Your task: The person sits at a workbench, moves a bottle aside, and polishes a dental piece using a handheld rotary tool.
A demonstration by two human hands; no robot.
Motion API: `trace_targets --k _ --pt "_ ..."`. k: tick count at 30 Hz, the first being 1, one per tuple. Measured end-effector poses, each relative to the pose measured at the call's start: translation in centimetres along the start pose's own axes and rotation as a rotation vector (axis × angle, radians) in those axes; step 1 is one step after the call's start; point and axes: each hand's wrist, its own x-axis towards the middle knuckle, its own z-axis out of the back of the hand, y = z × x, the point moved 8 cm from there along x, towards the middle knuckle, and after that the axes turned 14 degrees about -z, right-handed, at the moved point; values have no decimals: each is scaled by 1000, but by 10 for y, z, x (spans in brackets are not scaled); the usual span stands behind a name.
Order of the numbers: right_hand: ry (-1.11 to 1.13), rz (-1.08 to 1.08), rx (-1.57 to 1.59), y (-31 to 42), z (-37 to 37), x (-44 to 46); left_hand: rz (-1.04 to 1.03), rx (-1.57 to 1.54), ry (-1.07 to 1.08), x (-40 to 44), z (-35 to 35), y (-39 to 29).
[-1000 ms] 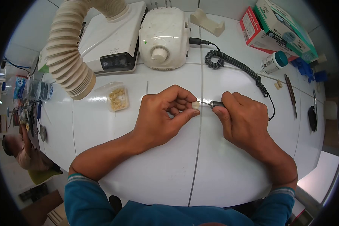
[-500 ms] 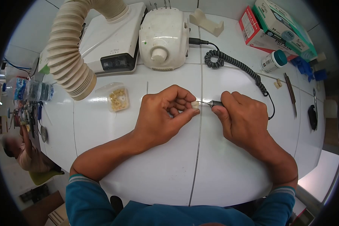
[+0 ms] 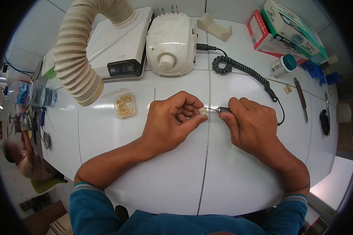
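Pinched between the thumb and fingertips of my left hand (image 3: 172,121) is a small cream-white piece (image 3: 202,111) that looks like a dental crown. My right hand (image 3: 253,123) is closed around a rotary handpiece (image 3: 224,110), held level with its thin bur pointing left. The bur's tip meets the small piece or lies just at it; I cannot tell which. From the handpiece's side a coiled black cord (image 3: 249,69) runs up to the white control unit (image 3: 170,47) with a round knob. Left of my left hand, a clear plastic box (image 3: 125,105) holds several yellowish tooth-like pieces.
A ribbed suction hose (image 3: 76,58) hangs at upper left before a white machine (image 3: 117,43). At right are stacked boxes (image 3: 290,31), a white jar (image 3: 283,65), a brown pointed tool (image 3: 301,100) and a black-handled tool (image 3: 324,121). Another person (image 3: 27,156) sits far left.
The view has shifted slightly, so the bench items appear a little lower. Both hands keep their grip and almost the same position.
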Motion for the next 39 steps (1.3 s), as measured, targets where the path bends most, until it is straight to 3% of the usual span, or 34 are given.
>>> trace_targets --k 39 --pt "22 6 18 1 2 0 -21 -56 11 -3 -2 1"
